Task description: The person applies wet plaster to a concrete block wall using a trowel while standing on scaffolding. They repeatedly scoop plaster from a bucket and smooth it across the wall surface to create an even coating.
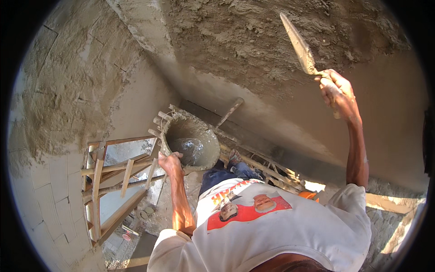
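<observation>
My right hand (335, 93) is closed around the handle of a pointed trowel (297, 43), whose mortar-smeared blade is raised toward the rough, freshly coated wall (258, 31) at the top of the view. My left hand (170, 163) grips the near left rim of a mud-crusted bucket (206, 147), held over my legs. Grey, wet mixture (188, 145) lies inside the bucket.
Wooden poles (229, 113) and planks form scaffolding around my feet. At left are a partly plastered block wall (50, 190) and an opening with a wooden frame (120, 197). Far below is a cluttered floor (149, 242). Smoother plaster (371, 122) covers the wall on the right.
</observation>
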Available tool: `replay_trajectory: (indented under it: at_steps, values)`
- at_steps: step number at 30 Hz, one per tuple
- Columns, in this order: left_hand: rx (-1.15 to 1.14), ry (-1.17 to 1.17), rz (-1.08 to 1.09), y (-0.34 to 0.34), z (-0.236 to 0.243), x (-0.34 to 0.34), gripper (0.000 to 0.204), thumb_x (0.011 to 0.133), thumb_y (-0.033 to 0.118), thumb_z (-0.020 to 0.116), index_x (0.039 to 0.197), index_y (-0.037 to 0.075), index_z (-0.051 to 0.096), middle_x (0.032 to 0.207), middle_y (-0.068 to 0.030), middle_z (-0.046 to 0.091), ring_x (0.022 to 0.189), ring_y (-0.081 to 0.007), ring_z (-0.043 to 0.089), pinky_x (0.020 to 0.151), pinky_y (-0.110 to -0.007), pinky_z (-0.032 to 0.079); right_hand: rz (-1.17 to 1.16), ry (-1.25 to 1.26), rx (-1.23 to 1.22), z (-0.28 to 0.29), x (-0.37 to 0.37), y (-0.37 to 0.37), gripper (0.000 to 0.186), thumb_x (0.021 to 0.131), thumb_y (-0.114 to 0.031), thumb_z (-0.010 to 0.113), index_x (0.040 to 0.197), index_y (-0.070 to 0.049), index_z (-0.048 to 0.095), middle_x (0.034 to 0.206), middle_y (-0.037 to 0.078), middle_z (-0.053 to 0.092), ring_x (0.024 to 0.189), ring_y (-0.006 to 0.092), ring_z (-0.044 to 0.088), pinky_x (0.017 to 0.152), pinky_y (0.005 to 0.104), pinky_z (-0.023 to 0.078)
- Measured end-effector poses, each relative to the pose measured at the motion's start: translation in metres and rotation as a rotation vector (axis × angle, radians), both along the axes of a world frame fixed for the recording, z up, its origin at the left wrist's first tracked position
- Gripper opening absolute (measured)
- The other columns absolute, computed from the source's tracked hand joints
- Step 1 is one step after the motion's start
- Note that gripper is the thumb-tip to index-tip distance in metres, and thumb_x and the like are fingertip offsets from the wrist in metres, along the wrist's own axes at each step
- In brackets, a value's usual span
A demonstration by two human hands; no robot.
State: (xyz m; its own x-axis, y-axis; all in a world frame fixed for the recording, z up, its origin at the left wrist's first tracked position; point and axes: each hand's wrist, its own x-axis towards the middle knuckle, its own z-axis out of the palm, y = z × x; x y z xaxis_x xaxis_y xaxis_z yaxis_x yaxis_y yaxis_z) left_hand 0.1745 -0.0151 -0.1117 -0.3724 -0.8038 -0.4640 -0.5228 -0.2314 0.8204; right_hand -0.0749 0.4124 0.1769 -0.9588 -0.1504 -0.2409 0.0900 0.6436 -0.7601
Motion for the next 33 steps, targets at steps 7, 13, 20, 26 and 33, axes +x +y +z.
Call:
replay_trajectory:
  at_steps: [7, 13, 20, 26, 33]
  values:
    - [0.106, 0.229, -0.393, 0.03, 0.053, -0.081, 0.049, 0.064, -0.015, 0.061, 0.112, -0.006, 0.064, 0.096, -0.0051, 0.065, 0.076, -0.0166, 0.057, 0.065, -0.031, 0.052, 0.393, 0.205, 0.337, -0.237, 0.107, -0.074, 0.024, 0.092, -0.016, 0.068, 0.113, -0.004, 0.064, 0.107, 0.021, 0.07, 0.097, 0.043, 0.068, 0.082, 0.053, 0.055]
    - [0.061, 0.395, -0.84, 0.052, 0.11, -0.14, 0.042, 0.059, -0.013, 0.065, 0.098, -0.001, 0.06, 0.091, -0.0011, 0.06, 0.083, -0.0143, 0.052, 0.074, -0.028, 0.048, 0.169, 0.158, 0.474, -0.282, 0.107, -0.126, 0.026, 0.085, -0.01, 0.068, 0.107, 0.001, 0.059, 0.105, 0.024, 0.066, 0.088, 0.0462, 0.069, 0.077, 0.0553, 0.056]
    - [-0.001, 0.52, -1.044, 0.08, 0.143, -0.204, 0.035, 0.06, -0.015, 0.066, 0.075, 0.01, 0.046, 0.073, 0.0042, 0.048, 0.062, -0.0068, 0.042, 0.056, -0.025, 0.041, 0.492, 0.25, 0.412, -0.308, 0.117, -0.106, 0.03, 0.086, -0.009, 0.064, 0.114, 0.001, 0.06, 0.104, 0.023, 0.065, 0.083, 0.0413, 0.07, 0.072, 0.0525, 0.059]
    - [0.021, 0.427, -1.0, 0.07, 0.128, -0.205, 0.036, 0.057, -0.013, 0.07, 0.08, 0.007, 0.051, 0.079, 0.0036, 0.051, 0.072, -0.01, 0.045, 0.066, -0.026, 0.042, 0.304, 0.3, 0.496, -0.243, 0.124, -0.08, 0.025, 0.087, -0.008, 0.064, 0.111, 0.0, 0.063, 0.1, 0.023, 0.066, 0.092, 0.0403, 0.071, 0.074, 0.0565, 0.058]
    - [0.096, 0.484, -0.96, 0.088, 0.124, -0.189, 0.037, 0.056, -0.012, 0.071, 0.08, 0.008, 0.05, 0.078, 0.0045, 0.05, 0.072, -0.009, 0.044, 0.065, -0.025, 0.041, 0.42, -0.143, 0.374, -0.248, 0.104, -0.072, 0.028, 0.081, -0.012, 0.067, 0.103, 0.007, 0.07, 0.096, 0.032, 0.07, 0.093, 0.0487, 0.071, 0.08, 0.0533, 0.057]
